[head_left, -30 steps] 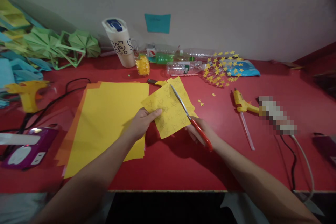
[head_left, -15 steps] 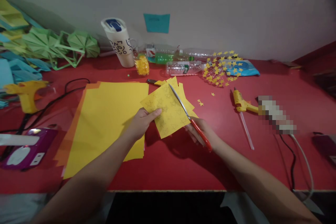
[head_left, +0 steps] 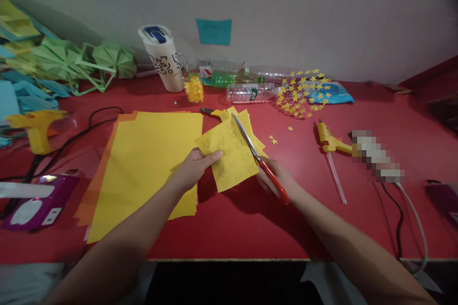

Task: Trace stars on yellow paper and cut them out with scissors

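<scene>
My left hand (head_left: 195, 167) pinches the left side of a yellow paper piece (head_left: 229, 171) marked with drawn stars, thumb on top. My right hand (head_left: 281, 181) grips the red handles of the scissors (head_left: 274, 181). Their metal blades lie across the right part of the paper and point up and left. Beneath and behind that piece are more yellow paper scraps on the red table (head_left: 229, 243). A few small cut stars (head_left: 274, 140) lie to the right of the scraps.
Yellow sheets (head_left: 153, 162) lie left. Behind are a white tumbler (head_left: 164, 64), plastic bottles (head_left: 250, 92), a jar of yellow pieces (head_left: 193, 88) and a star-covered clear object (head_left: 296, 100). Glue guns (head_left: 327, 138) rest on both sides, with a purple power box (head_left: 39, 205) at left.
The star-marked paper has shifted slightly right and down and turned a little with my left hand. The scissors' blades look closer together, with their tips slightly further right.
</scene>
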A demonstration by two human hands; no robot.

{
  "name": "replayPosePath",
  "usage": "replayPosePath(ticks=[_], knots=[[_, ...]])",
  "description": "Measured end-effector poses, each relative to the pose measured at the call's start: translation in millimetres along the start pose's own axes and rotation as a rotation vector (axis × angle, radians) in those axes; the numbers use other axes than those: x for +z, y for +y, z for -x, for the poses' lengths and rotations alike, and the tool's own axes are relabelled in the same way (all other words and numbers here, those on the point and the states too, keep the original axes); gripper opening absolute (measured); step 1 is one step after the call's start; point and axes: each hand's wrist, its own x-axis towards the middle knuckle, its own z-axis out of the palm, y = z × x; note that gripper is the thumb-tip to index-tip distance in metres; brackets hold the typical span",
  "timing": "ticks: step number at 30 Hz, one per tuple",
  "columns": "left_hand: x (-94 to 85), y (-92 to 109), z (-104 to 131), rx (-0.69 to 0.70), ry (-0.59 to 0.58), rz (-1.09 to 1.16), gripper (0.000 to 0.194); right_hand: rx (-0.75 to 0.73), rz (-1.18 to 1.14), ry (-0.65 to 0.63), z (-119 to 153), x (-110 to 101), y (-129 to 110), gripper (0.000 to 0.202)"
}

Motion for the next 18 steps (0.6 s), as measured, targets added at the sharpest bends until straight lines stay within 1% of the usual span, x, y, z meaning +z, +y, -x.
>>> replayPosePath(ticks=[6,12,14,18], knots=[[-0.4,-0.8,-1.0,-0.016,-0.002,0.005,0.035,0.043,-0.111,-0.031,-0.5,1.4,-1.6,0.047],[-1.5,-2.6,-3.0,-0.011,0.01,-0.026,0.034,0.095,-0.12,-0.013,-1.8,2.2,-2.1,0.049],[-2.3,-2.8,-2.9,-0.018,0.008,-0.043,0.036,0.108,-0.135,0.015,-1.9,2.0,-1.3,0.05],[-1.2,-1.0,-2.1,-0.03,0.005,-0.07,0.038,0.075,-0.213,0.044,-1.5,-0.4,-3.4,0.051]])
